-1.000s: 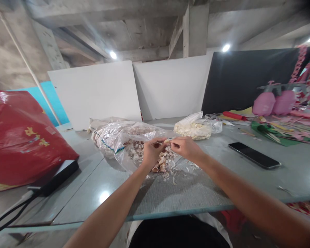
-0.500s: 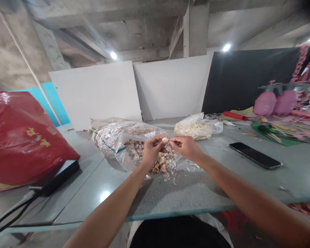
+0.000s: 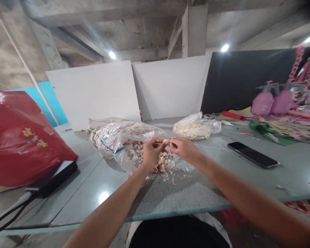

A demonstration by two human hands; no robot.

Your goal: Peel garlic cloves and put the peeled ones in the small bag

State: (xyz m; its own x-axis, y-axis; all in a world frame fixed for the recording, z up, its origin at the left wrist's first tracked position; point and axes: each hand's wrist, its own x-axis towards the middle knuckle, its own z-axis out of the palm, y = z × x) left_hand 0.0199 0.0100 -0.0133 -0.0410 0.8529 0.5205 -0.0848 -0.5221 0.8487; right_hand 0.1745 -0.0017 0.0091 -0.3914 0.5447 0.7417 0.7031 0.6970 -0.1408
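Observation:
A small pale garlic clove point(image 3: 166, 141) is pinched between the fingertips of both hands. My left hand point(image 3: 152, 151) is closed on its left side, and my right hand point(image 3: 182, 147) grips it from the right. Beneath my hands lie garlic skins and cloves point(image 3: 162, 163), partly inside the mouth of a clear plastic bag point(image 3: 124, 134). Behind my right hand, a second clear bag point(image 3: 193, 128) contains pale peeled cloves.
A red bag point(image 3: 26, 141) and a black box with cables point(image 3: 59, 177) stand at the left. A phone point(image 3: 253, 155) lies on the grey table point(image 3: 170, 203) at the right. Pink spray bottles point(image 3: 263, 103) and craft scraps sit at the far right.
The fingers have shifted slightly around the clove, which is now more covered. The whole view has moved a little, with objects appearing slightly further left.

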